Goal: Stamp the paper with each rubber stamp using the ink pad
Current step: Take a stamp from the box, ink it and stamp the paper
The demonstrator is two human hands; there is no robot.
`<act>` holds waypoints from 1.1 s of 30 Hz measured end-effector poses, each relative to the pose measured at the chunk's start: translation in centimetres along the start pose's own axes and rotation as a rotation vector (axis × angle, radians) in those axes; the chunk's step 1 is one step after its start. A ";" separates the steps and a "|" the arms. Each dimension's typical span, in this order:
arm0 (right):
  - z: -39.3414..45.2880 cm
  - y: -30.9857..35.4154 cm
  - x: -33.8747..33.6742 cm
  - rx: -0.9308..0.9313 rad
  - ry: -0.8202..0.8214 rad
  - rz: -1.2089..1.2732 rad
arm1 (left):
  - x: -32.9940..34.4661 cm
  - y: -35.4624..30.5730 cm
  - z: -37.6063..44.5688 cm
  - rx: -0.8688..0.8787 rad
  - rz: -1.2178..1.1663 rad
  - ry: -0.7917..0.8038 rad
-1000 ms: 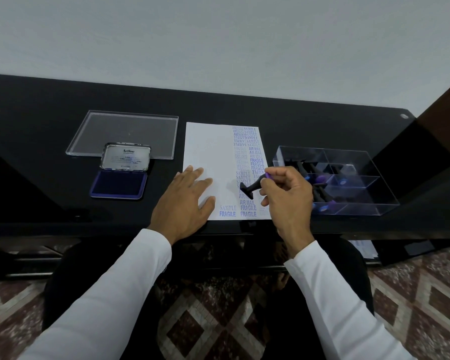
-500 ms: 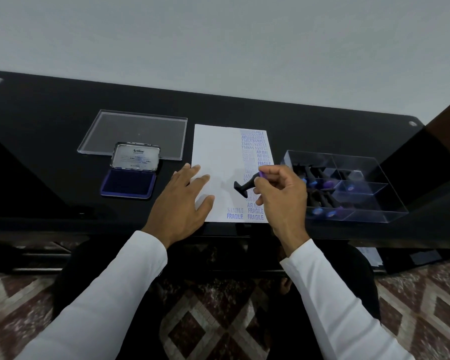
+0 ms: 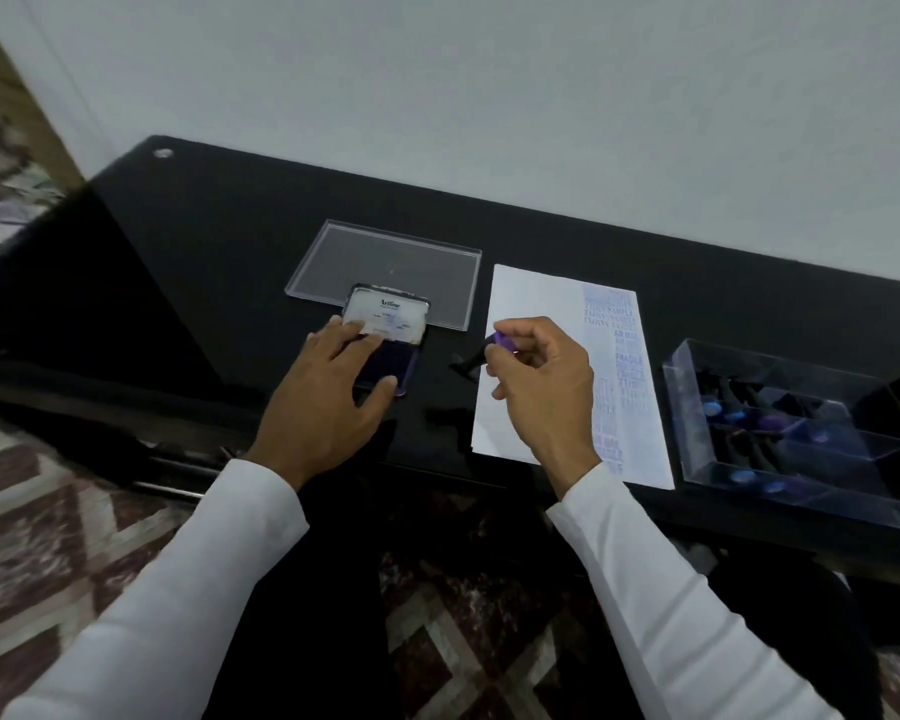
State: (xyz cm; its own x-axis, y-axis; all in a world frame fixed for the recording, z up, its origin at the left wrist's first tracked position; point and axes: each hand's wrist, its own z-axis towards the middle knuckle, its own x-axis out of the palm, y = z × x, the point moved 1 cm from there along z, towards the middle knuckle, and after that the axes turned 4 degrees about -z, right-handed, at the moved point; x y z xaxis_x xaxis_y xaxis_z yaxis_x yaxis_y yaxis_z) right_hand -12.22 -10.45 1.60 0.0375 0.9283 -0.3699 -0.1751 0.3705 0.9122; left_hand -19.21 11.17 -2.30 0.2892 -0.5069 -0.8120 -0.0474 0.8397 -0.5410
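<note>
Left hand (image 3: 328,392) flat on one ink pad (image 3: 385,350); right hand (image 3: 541,387) pinches one stamp (image 3: 471,358)

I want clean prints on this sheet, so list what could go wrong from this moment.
1. The left hand lies over the open ink pad; fingers may pick up ink and smudge the paper.
2. The right hand pinches the rubber stamp at its purple top only, so it could tilt and ink unevenly.
3. Nothing holds the paper now, and its near edge sits at the desk edge; it may shift.
</note>
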 end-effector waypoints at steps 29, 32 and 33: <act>1.3 4.1 10.4 -0.353 0.374 -0.435 | -0.7 7.2 -0.3 -0.075 0.200 -0.019; 1.4 4.2 10.4 -0.361 0.385 -0.457 | -0.6 7.2 -0.3 -0.077 0.200 -0.019; 1.4 4.3 10.4 -0.371 0.381 -0.463 | -0.6 7.2 -0.3 -0.074 0.197 -0.021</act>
State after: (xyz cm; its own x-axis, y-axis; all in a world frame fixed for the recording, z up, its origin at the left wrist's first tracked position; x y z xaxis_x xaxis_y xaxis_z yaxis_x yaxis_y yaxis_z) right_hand -11.18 0.86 1.89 -0.1463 0.5776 -0.8031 -0.5507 0.6269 0.5511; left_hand -19.99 17.51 -5.78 0.2873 -0.3298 -0.8993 -0.1751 0.9050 -0.3878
